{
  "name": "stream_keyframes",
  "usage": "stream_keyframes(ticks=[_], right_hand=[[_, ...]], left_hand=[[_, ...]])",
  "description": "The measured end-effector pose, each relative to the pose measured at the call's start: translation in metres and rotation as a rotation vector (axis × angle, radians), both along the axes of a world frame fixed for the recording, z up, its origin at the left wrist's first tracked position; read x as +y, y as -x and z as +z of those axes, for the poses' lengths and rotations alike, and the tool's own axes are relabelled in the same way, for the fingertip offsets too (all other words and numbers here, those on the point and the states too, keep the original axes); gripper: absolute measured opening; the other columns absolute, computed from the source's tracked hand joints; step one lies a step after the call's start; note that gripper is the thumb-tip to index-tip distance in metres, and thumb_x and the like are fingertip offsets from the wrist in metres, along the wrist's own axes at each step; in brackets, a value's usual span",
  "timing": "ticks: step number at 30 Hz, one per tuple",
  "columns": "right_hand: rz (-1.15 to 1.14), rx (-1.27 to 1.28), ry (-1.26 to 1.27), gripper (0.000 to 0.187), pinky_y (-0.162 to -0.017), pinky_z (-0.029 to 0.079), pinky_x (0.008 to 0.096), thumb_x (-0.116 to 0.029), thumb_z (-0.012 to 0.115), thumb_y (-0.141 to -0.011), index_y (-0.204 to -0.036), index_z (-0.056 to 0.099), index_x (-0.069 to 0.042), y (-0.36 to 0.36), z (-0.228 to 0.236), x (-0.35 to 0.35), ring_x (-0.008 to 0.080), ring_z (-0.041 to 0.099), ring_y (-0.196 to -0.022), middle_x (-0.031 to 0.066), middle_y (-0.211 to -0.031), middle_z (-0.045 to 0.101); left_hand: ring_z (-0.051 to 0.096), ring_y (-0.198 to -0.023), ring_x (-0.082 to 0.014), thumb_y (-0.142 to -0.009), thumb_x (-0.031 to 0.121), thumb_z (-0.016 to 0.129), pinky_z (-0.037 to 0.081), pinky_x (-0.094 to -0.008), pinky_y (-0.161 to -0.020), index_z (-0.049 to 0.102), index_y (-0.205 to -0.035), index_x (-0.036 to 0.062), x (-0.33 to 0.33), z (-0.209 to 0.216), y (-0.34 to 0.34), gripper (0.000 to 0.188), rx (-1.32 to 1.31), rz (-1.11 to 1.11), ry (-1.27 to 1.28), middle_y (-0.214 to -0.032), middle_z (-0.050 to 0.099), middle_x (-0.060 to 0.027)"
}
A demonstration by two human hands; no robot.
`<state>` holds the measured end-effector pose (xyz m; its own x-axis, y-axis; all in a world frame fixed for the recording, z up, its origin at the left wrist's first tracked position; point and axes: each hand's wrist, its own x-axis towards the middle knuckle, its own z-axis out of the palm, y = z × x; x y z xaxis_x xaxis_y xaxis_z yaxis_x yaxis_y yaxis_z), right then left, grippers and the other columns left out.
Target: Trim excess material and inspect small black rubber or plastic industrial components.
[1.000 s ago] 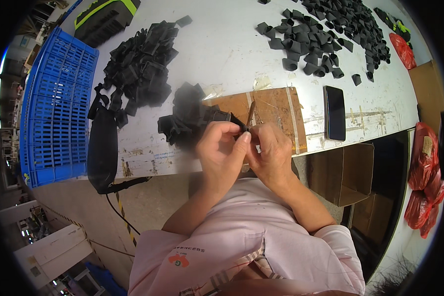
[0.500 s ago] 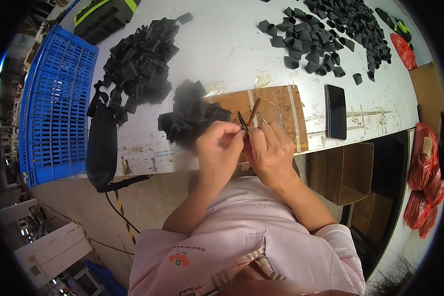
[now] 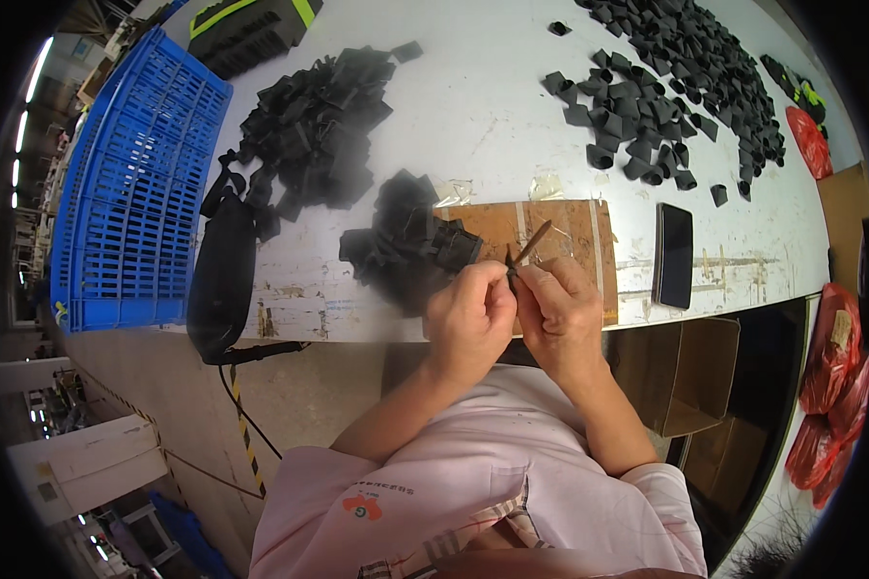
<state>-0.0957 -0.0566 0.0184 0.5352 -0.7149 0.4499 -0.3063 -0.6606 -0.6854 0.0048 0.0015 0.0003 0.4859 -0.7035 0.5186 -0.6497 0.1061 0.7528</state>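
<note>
My left hand (image 3: 471,320) is closed in a pinch on a small black fabric piece (image 3: 511,268). Close beside it, my right hand (image 3: 562,311) has its fingers drawn together at the same piece. A slim brown stick-like tool (image 3: 534,241) slants up from the right fingertips, its lower end hidden. Both hands are over the near edge of a brown board (image 3: 579,227) with pale strips. Left of the board lies a small heap of flat black fabric pieces (image 3: 396,236).
More flat black pieces (image 3: 309,125) are heaped at the left, beside a blue crate (image 3: 145,183) and a black pouch (image 3: 224,275). Many rolled black pieces (image 3: 637,121) spread over the far right. A phone (image 3: 674,255) lies right of the board; a cardboard box (image 3: 690,376) is below the table.
The whole view has shifted, so the table appears lower and further right. My hands stay together; the black piece between them shows less, and the brown tool leans more to the right.
</note>
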Motion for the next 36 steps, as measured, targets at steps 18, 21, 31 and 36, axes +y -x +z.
stream_keyframes(ticks=[18,21,31,36], right_hand=[[0.399,-0.876,-1.746,0.008,-0.043,0.026,0.0175,-0.010,0.061,-0.078,-0.076,0.057,-0.004,0.010,0.007,-0.018,0.0037,0.037,-0.050,-0.0024,-0.062,0.049],[0.344,-0.571,-1.410,0.016,-0.046,0.026,0.0167,-0.018,0.056,-0.084,-0.073,0.055,-0.006,0.009,0.031,-0.025,0.0020,0.035,-0.053,-0.0056,-0.063,0.045],[0.520,-0.497,-1.190,0.026,-0.045,0.025,0.0175,-0.026,0.052,-0.088,-0.070,0.052,-0.007,-0.004,0.031,-0.050,0.0017,0.033,-0.051,-0.0067,-0.058,0.042],[0.464,-0.481,-1.166,0.026,-0.046,0.028,0.0172,-0.029,0.053,-0.087,-0.071,0.052,-0.009,-0.011,0.035,-0.061,0.0016,0.034,-0.053,-0.0064,-0.062,0.045]], left_hand=[[0.041,-0.045,-0.0030,-0.072,-0.010,0.051,0.031,-0.0173,-0.039,0.053,-0.085,-0.0038,-0.009,0.027,0.006,0.014,0.432,-0.080,0.054,-0.068,0.052,-0.0029],[0.041,-0.042,-0.0018,-0.075,-0.006,0.050,0.029,-0.0174,-0.034,0.053,-0.089,-0.0024,-0.011,0.040,-0.007,0.015,1.146,-0.271,0.035,-0.072,0.056,-0.0101],[0.028,-0.029,-0.0028,-0.087,0.001,0.039,0.021,-0.0183,-0.031,0.046,-0.103,-0.0010,-0.026,0.048,-0.035,0.018,1.874,-0.835,-0.007,-0.076,0.056,-0.0096],[0.031,-0.032,-0.0043,-0.088,0.003,0.038,0.022,-0.0188,-0.031,0.049,-0.100,-0.0015,-0.034,0.046,-0.040,0.017,2.125,-0.835,0.113,-0.074,0.057,-0.0078]])
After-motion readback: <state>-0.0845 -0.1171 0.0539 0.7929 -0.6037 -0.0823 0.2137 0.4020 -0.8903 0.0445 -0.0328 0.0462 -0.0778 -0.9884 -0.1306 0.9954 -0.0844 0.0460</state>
